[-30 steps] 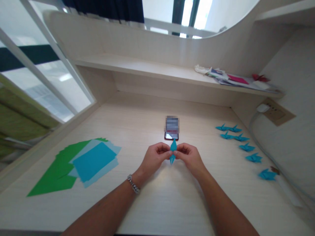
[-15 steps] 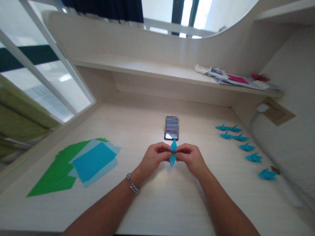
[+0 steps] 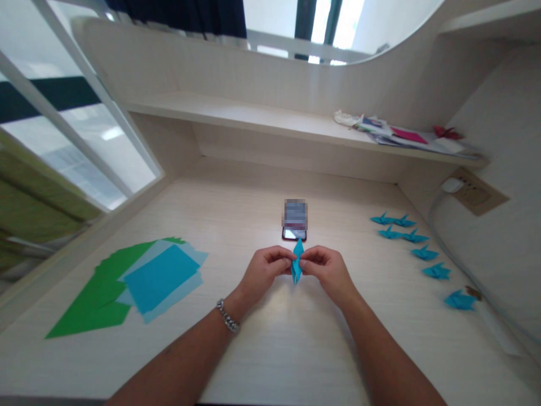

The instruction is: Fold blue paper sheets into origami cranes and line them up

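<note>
Folded blue origami paper (image 3: 297, 269), slim and pointed at top and bottom, just right of and below the centre of the frame, pinched from both sides. Left hand (image 3: 268, 268) clamped on its left edge, silver chain bracelet (image 3: 228, 317) round the wrist; right hand (image 3: 327, 268) clamped likewise on the right edge. Directly above, a smartphone (image 3: 295, 221) flat on the pale wood-grain desk (image 3: 270, 361), screen pixelated and writing unreadable. At lower left, sheets of blue paper (image 3: 163, 276) overlapping green paper sheets (image 3: 91, 301). Toward the right edge, seven blue origami cranes (image 3: 424, 254), below and left of a wall socket (image 3: 482, 196). At upper right, loose papers (image 3: 408, 135) on a shelf (image 3: 253, 117), any print too small to read.
</note>
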`<state>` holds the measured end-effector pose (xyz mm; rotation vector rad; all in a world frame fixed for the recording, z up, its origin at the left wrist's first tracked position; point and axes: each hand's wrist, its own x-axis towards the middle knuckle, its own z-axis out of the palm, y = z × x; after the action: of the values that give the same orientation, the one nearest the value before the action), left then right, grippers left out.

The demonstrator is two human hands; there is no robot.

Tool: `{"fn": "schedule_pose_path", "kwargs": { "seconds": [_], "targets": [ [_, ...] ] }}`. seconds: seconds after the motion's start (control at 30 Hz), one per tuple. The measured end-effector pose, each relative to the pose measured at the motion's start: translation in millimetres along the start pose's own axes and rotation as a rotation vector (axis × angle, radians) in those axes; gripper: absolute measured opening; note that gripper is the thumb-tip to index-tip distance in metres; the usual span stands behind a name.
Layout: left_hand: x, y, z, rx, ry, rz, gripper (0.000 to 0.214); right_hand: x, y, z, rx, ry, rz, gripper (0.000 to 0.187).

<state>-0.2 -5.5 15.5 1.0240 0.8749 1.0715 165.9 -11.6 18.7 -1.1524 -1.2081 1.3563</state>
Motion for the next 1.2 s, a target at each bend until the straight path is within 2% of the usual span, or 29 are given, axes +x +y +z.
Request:
{"fn": "schedule_pose_path", "kwargs": {
  "seconds": [0.23,0.63,1.2],
  "targets": [
    [2.1,-1.3,-0.4,0.102,0.036,0.026,0.015,1.4,3.1,-1.8,-0.103,0.004,-0.045,0.012],
    [3.1,-3.5,-0.9,0.156,0.066,0.047,0.015,2.3,5.6,1.9,0.02,0.023,0.048,0.021],
    [3.3,-7.6,-2.9,0.152,0.078,0.051,0.018,2.4,8.4,4.9,0.025,0.048,0.02,0.026]
  ]
}}
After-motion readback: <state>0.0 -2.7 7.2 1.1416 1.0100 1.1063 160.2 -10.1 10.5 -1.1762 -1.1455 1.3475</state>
